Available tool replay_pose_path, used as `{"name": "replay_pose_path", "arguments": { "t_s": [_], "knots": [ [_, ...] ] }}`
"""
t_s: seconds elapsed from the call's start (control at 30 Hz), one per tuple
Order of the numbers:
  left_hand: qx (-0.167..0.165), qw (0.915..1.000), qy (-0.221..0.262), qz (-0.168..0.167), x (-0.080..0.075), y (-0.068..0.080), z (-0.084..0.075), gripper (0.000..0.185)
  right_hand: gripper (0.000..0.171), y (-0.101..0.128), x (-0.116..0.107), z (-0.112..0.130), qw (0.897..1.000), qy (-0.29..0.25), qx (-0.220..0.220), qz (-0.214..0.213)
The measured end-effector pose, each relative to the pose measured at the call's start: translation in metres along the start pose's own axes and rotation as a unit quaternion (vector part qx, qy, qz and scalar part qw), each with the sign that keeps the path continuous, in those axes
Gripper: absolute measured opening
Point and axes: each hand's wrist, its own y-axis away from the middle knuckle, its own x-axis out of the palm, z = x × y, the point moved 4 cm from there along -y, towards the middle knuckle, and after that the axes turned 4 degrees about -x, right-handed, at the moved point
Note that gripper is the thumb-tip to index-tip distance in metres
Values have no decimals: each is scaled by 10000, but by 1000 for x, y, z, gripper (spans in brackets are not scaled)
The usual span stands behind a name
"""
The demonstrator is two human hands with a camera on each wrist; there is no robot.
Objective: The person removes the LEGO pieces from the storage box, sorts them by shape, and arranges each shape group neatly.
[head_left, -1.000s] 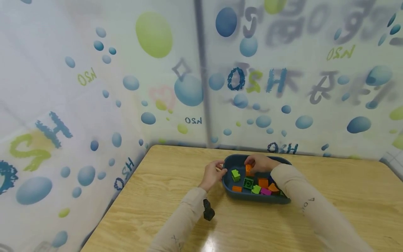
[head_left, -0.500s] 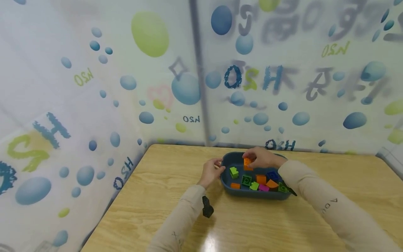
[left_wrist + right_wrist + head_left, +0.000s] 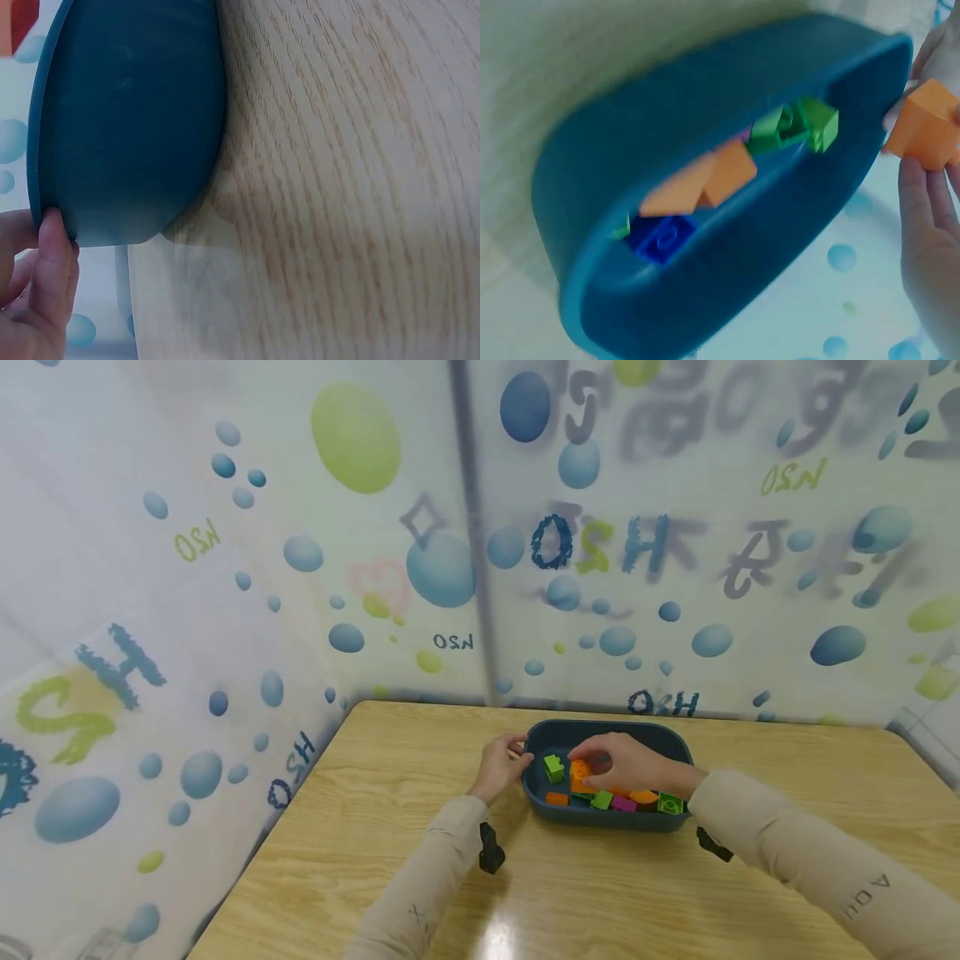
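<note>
The right hand (image 3: 626,762) reaches into the blue tray (image 3: 660,739) from the right, its fingers curled round an orange brick (image 3: 579,769) that it pinches between thumb and fingertips. In the right wrist view the same orange brick (image 3: 928,133) sits against the fingers (image 3: 930,225), held just above the tray's rim (image 3: 705,247) at its far end. The brick hangs over the left part of the tray, close above the other pieces and just beside a green brick (image 3: 554,767) that lies near the tray's left wall.

The left hand (image 3: 501,764) is at the left end of the tray, its fingers bent round the rim; the left wrist view shows a fingertip (image 3: 52,255) pressed to the tray's edge (image 3: 41,150) and the tray's smooth outer wall resting on the wood.

Inside the tray lie more bricks along the near side: an orange one (image 3: 557,798), a small green one (image 3: 602,799), a pink one (image 3: 624,803), another orange one (image 3: 643,796) and a dark green one (image 3: 669,805). The right wrist view also shows a blue brick (image 3: 660,236) low in the tray.

The tray stands on a wooden table (image 3: 390,860), towards its far edge. Both arms wear beige sleeves (image 3: 810,864), each with a small black device at the wrist (image 3: 491,848). Behind the table hangs a white curtain (image 3: 225,568) printed with blue and green bubbles.
</note>
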Motion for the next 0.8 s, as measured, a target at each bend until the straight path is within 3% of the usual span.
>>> {"name": "replay_pose_path", "arguments": {
  "t_s": [0.47, 0.8],
  "knots": [
    [143, 9999, 41, -87, -1, 2, -1, 30, 34, 18, 53, 25, 9968, -685, -265, 304],
    [135, 9999, 54, -72, -1, 2, -2, 29, 35, 13, 91, 18, 9991, -347, -235, 104]
  ]
}}
